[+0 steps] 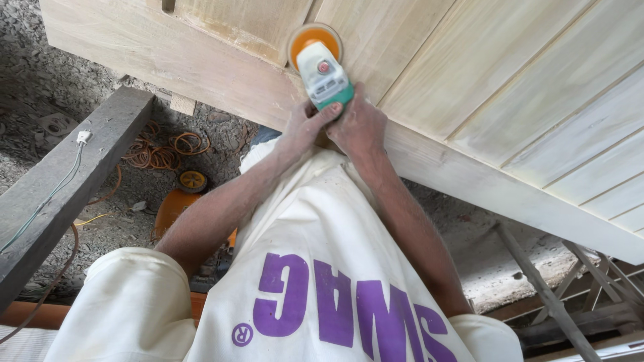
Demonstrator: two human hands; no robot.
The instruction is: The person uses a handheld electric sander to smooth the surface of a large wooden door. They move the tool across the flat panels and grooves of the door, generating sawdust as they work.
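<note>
1. Head view: a small angle grinder (320, 67) with a white and green body and an orange sanding disc is seen pressed against a pale wooden door panel (510, 100), which is laid flat across supports.
2. The tool's green rear end is gripped by both hands together. The left hand (303, 127) is closed around it from the left side, thumb laid across the green part; the right hand (360, 124) is wrapped over it from the right, knuckles uppermost. Both hands are dusted with sanding powder.
3. The grinder lies straight ahead of the hands, its long axis running away from the body, with the disc at the far end resting flat near the joint between the door's broad frame rail and a recessed panel. Neither hand is clearly nearer; both sit at the tool's rear.
4. Below the door's edge, on the gravel floor, a coil of orange cable (161, 151) and another orange power tool (178, 201) are seen. A dark timber beam (74, 167) with a thin cord along it lies to the left.
</note>
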